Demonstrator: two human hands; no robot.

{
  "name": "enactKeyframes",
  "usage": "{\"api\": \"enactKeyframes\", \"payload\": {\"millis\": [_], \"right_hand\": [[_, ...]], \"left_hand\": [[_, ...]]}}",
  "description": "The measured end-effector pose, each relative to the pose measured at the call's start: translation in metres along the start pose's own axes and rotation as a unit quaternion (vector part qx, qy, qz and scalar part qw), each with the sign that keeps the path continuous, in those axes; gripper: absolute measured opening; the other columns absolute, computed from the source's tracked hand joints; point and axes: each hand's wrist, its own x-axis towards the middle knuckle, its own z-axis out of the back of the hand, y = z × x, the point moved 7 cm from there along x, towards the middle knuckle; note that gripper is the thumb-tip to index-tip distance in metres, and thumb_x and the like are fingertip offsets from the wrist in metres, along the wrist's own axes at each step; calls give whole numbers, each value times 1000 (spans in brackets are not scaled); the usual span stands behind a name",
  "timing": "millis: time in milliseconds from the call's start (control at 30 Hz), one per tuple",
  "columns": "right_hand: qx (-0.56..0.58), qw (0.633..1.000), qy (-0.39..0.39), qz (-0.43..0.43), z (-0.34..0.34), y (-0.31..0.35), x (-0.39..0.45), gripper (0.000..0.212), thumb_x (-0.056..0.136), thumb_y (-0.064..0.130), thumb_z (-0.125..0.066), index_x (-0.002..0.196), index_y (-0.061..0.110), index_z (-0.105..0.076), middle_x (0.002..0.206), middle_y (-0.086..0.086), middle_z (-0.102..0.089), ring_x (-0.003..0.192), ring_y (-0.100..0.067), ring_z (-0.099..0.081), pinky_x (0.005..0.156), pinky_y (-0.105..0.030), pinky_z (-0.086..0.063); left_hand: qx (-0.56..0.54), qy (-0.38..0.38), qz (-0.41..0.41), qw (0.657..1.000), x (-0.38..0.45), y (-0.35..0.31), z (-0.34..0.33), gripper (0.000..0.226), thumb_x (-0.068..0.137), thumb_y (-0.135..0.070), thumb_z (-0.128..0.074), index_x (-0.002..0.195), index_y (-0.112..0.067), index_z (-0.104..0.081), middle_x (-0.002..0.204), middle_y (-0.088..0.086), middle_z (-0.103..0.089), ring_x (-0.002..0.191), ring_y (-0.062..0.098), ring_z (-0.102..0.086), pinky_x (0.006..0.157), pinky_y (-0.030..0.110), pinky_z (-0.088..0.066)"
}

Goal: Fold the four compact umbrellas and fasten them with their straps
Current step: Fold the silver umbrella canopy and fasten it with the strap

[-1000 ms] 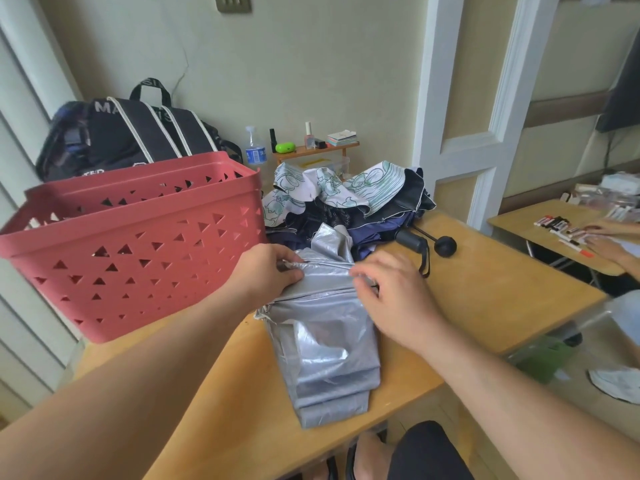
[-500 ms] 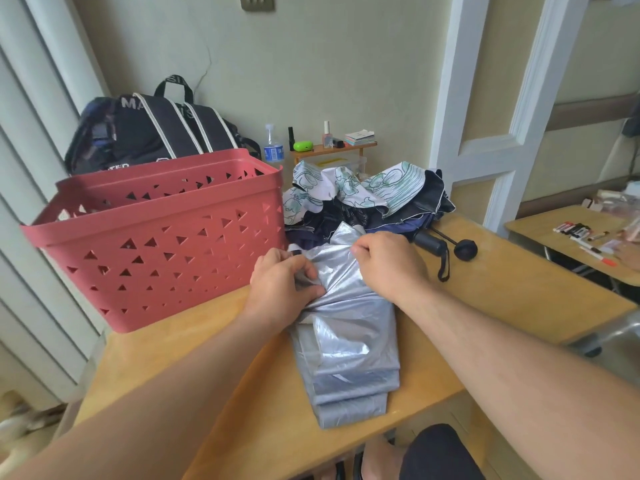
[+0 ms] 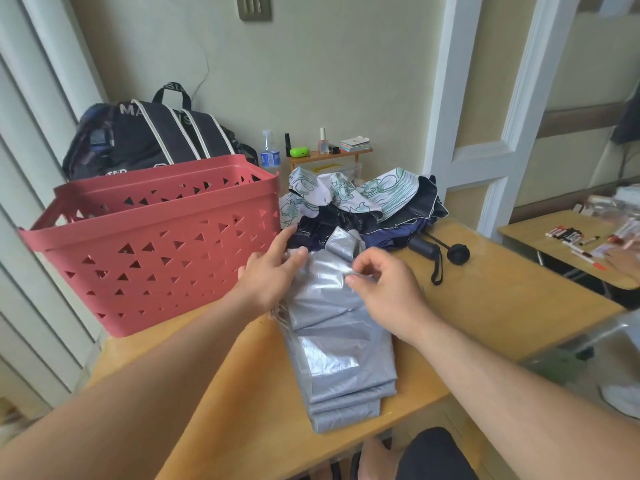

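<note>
Silver umbrella (image 3: 337, 337) on table, under both hands: left hand (image 3: 273, 275) flat, right hand (image 3: 384, 289) pinching fabric.

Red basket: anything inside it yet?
The red basket shows only bare inner walls near the rim and dark gaps through its triangular holes. No umbrella is visible inside, but its front wall hides the floor, so the bottom cannot be confirmed.

Bare forearms, no sleeves; hands (image 3: 273, 275) ringless; dark shorts (image 3: 436, 455).

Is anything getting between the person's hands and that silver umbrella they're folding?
Nothing visible. The left hand lies open on the silver umbrella, and the right hand pinches its fabric. The red basket and the other umbrellas sit clear.
</note>
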Motion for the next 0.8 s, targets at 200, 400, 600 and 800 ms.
{"api": "enactKeyframes", "payload": {"millis": [200, 400, 600, 800], "right_hand": [[-130, 988, 6, 78, -5, 4, -25, 29, 86, 15, -80, 96, 37, -63, 90, 23, -58, 97, 1, -49, 82, -11, -38], [-120, 992, 9, 38, -2, 9, -17, 42, 84, 62, -62, 115, 34, -65, 95, 15, -68, 103, -14, -59, 86, -40, -51], [-26, 992, -121, 29, 29, 33, 11, 33, 83, 50, -73, 70, 23, -59, 83, 3, -55, 76, -14, -54, 68, -34, -42], [83, 985, -149, -5, 56, 20, 23, 28, 84, 35, -80, 66, 16, -70, 88, -1, -57, 87, -18, -61, 79, -38, -50]], "left_hand": [[78, -83, -86, 990, 8, -36, 22, 16, 96, -28, -71, 104, -40, -78, 93, -14, -77, 89, 11, -71, 91, 37, -58], [-41, -173, -134, 975, -3, -83, 43, 14, 93, -27, -76, 105, -32, -77, 88, -20, -76, 85, -8, -69, 90, 25, -57], [-68, -161, -227, 958, -17, -142, 44, 24, 89, -24, -81, 111, -32, -75, 87, -21, -74, 79, -6, -69, 91, 28, -56], [-167, -116, -313, 928, -33, -157, 46, 72, 94, -14, -73, 151, -47, -41, 132, -19, -60, 122, 1, -63, 102, 33, -54]]}}
